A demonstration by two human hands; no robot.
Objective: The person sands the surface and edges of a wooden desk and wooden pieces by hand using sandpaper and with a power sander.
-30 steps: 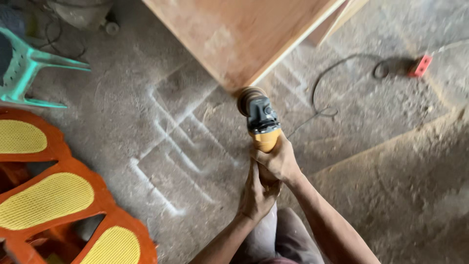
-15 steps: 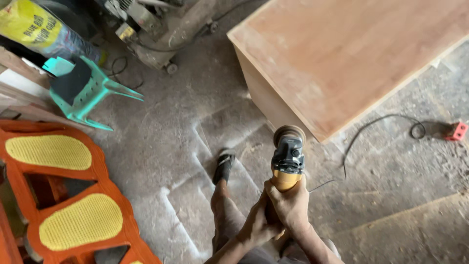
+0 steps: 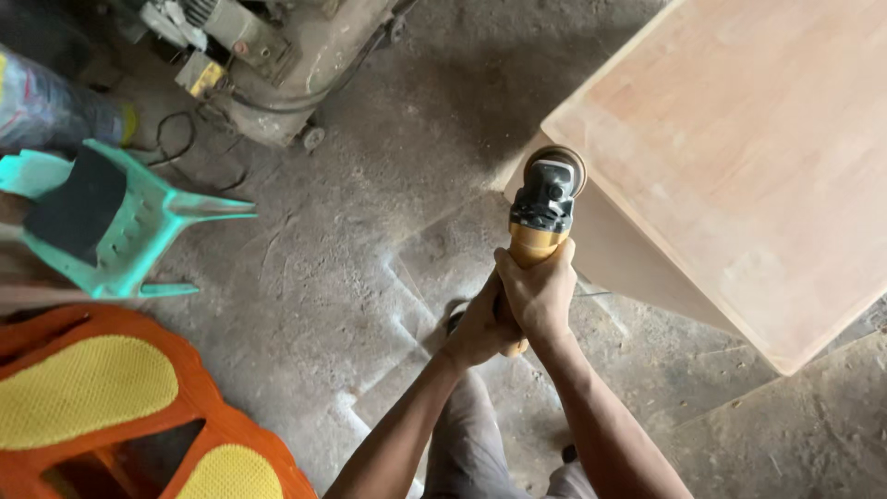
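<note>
A yellow and black angle grinder (image 3: 542,211) with a round sanding disc points away from me, its disc against the corner edge of a pale wooden box-like cabinet (image 3: 739,157). My right hand (image 3: 540,291) wraps the yellow body of the grinder from above. My left hand (image 3: 480,328) grips the rear of the same handle from the left and below. Both forearms reach up from the bottom of the view.
A turquoise plastic chair (image 3: 111,222) lies tipped at the left. Orange frames with yellow mesh panels (image 3: 102,397) fill the lower left. A dusty machine with a motor (image 3: 268,55) stands at the top left. The concrete floor (image 3: 351,268) is dusty.
The view has swung and closed in, so the cabinet now fills the right side. The grinder's disc has come up against the cabinet's corner. Both hands kept their grip.
</note>
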